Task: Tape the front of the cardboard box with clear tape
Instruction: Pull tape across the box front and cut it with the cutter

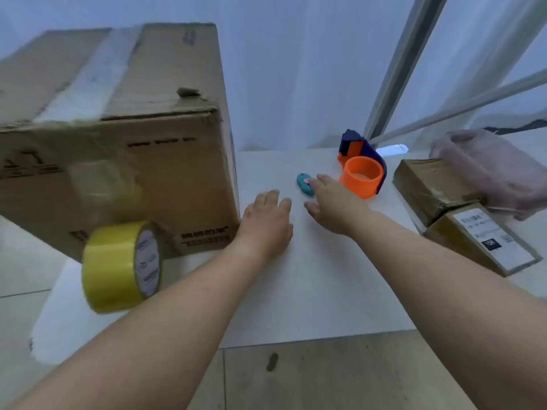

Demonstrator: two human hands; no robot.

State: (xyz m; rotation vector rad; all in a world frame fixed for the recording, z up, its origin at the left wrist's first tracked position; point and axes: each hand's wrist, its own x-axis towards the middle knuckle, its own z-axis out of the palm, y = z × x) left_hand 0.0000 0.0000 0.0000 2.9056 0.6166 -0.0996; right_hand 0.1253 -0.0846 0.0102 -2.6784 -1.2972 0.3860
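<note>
Your right hand [331,202] reaches, grip open, for the teal cutter [305,184] right of the cardboard box [118,137]; left hand [268,220] empty. Tape roll [121,266] hangs off the box front, so cutting likely comes next.

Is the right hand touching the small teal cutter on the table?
Touching. The head view shows the right hand with its fingertips lying on the teal cutter, no gap between them.

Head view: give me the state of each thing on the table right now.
cardboard box: upright, top flaps taped shut
tape roll: on edge, against the box front
teal cutter: flat, right hand fingers touching it
orange dispenser: standing, untouched
left hand: open, empty
</note>
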